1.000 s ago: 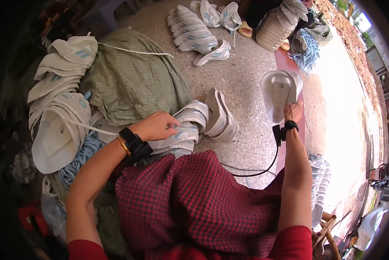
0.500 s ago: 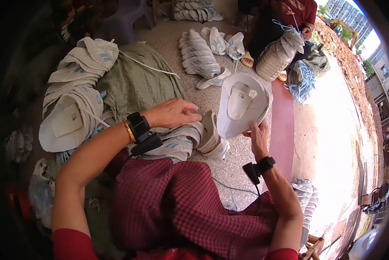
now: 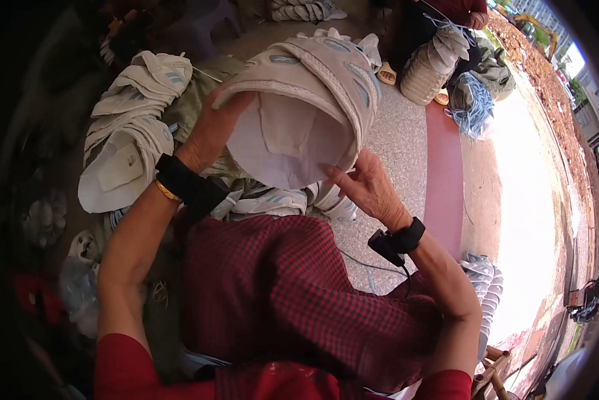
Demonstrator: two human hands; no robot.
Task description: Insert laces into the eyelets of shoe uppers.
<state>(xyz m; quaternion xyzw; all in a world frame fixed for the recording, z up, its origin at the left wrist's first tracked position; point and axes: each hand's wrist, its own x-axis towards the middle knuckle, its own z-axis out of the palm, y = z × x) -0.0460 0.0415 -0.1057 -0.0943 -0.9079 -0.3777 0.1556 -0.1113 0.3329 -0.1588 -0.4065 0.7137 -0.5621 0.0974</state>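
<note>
A few white shoe uppers with light blue patches, seemingly nested together, are held up close in front of me, their white inner lining facing me. My left hand grips their left edge, its fingers partly hidden behind the rim. At the lower right rim, my right hand has its thumb on the inside and its other fingers around the outside. Below them, more uppers rest by my checked cloth. Another nested row of uppers stands at the left.
A green woven sack lies behind the left row. Across from me, a person in red sits by a stack of uppers and a bundle of blue laces. Another stack stands right of my arm, near a bamboo frame.
My left hand has risen from the lower pile and taken hold of the left edge of the uppers. My right hand has moved left and slightly down, bringing them closer with their outer side showing.
</note>
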